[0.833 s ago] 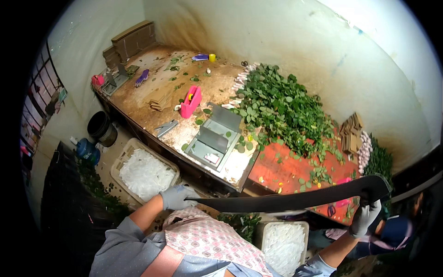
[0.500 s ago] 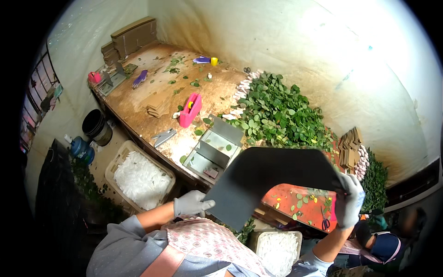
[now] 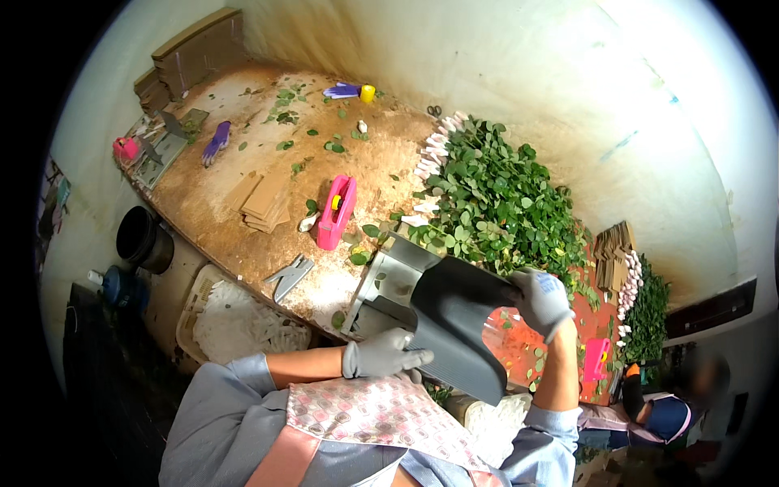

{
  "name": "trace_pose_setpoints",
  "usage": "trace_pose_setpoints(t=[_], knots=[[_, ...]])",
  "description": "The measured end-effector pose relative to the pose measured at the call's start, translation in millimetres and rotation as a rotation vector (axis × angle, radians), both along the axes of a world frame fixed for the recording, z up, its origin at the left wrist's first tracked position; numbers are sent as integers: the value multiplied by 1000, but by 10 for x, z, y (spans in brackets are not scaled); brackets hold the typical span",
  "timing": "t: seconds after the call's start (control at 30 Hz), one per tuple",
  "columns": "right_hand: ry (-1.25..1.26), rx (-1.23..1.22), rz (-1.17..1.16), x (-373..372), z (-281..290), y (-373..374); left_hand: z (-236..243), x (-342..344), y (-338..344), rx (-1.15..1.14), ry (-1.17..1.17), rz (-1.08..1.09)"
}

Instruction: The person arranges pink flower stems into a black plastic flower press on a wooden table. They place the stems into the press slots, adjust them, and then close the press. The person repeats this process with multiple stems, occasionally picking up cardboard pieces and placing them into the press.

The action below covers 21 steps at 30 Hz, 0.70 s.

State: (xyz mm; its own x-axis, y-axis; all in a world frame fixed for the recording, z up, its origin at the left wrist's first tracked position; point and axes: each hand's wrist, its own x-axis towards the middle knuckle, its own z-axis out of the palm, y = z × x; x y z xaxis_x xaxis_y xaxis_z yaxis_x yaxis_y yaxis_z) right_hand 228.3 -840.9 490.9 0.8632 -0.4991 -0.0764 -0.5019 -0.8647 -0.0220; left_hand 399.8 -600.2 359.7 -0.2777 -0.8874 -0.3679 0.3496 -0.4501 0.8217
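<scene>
A dark, flexible black sheet (image 3: 458,316) is bowed in front of me, ribbed along its near part. My right hand (image 3: 541,304), in a grey-white glove, is closed on its far right edge. My left hand (image 3: 385,355), gloved in grey, is at the sheet's left edge, one finger lying over it and the thumb seemingly below. Under the sheet's left part stands a metal tray with upright plates (image 3: 388,280), partly covered. Left of the tray lie a grey stapler (image 3: 290,277) and a pink tape dispenser (image 3: 336,213).
Bundled leafy green stems (image 3: 503,199) with pale wrapped ends lie right of the tray. Cardboard pieces (image 3: 264,201), purple gloves (image 3: 216,144) and loose leaves lie on the worktable (image 3: 195,215). A crate (image 3: 188,325) with white material stands below its edge. Another person (image 3: 661,422) is at right.
The sheet has come down and right, bending more over the tray. My right hand has moved left and lower, my left hand slightly right. My view has shifted.
</scene>
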Motion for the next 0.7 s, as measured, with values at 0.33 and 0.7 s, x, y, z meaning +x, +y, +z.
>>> trace_pose_setpoints(t=[0.33, 0.7], knots=[[122, 194, -140, 1261, -1711, -417, -712, 1627, -14, -207, -163, -17], [-102, 77, 188, 1601, -978, 60, -1771, 1794, -558, -494, -1214, -249]])
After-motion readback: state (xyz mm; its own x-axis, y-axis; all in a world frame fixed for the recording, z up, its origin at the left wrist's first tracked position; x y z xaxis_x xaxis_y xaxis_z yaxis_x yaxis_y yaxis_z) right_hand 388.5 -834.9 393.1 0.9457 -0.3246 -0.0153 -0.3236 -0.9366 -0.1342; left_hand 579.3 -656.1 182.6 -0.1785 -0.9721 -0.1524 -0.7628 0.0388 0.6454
